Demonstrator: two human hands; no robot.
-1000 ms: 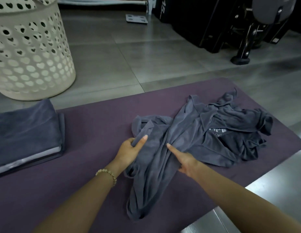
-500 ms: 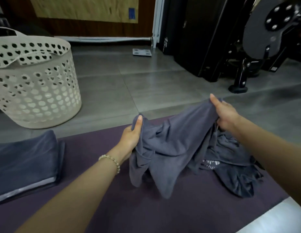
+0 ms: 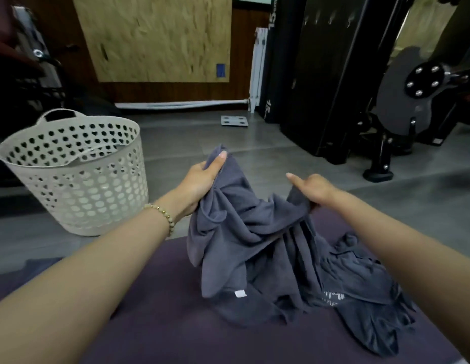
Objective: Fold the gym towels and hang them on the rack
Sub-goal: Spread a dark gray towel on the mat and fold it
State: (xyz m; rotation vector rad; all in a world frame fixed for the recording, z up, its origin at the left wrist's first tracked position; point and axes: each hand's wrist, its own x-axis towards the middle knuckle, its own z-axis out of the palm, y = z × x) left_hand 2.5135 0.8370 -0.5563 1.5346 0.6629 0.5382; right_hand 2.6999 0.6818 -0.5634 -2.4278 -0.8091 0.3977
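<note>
A crumpled grey gym towel (image 3: 257,240) hangs in the air between my hands, its lower part trailing onto the purple mat (image 3: 155,319). My left hand (image 3: 202,179) grips an upper corner of the towel, thumb laid along the edge. My right hand (image 3: 314,190) pinches another part of the towel's edge lower down, thumb pointing left. A small white label shows on a hanging fold. No rack is in view.
A white perforated laundry basket (image 3: 78,179) stands on the grey tile floor at the left. Black gym equipment (image 3: 386,106) fills the right background. A flat scale (image 3: 234,120) lies by the far wall. A corner of a folded grey towel (image 3: 39,264) peeks out behind my left forearm.
Both hands took hold of the towel on the mat and lifted it. My right hand has since come lower and closer to my left. The view has tilted up toward the wall.
</note>
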